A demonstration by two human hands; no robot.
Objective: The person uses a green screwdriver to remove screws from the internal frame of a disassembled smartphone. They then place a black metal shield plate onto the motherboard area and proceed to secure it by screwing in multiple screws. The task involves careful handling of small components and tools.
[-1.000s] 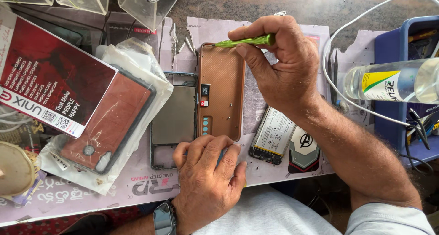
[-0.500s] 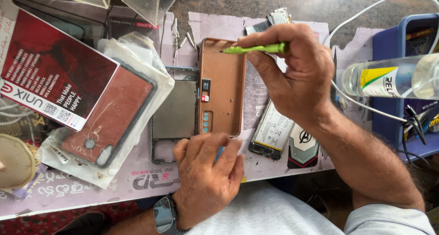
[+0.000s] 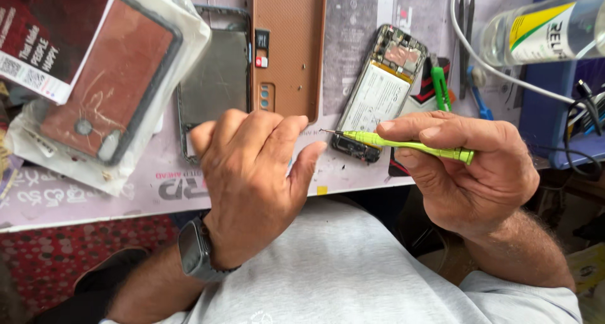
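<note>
**Q:** Where are your hands, and what do they hold?

**A:** My right hand is at the near edge of the mat, with thumb and fingers clamped on a green screwdriver. It lies almost level, with its thin metal tip pointing left, just over the bottom end of an opened phone. My left hand is beside it, back upward, fingers curled loosely together. I cannot tell whether it holds anything underneath. A grey watch sits on that wrist.

**Q:** What is under the left hand?

**A:** Its knuckles cover the near ends of two parts: a brown back cover lying lengthwise away from me, and, touching it on the left, a dark frame.

**Q:** And the opened phone?

**A:** It lies tilted, right of the brown cover and apart from it, its white battery showing.

**Q:** What else is around?

**A:** Far left, a reddish case sits in a clear plastic bag, with a red card overlapping its corner. To the right are green tweezers, a white cable and a clear bottle lying on its side over a blue tray. My grey shirt fills the foreground.
</note>
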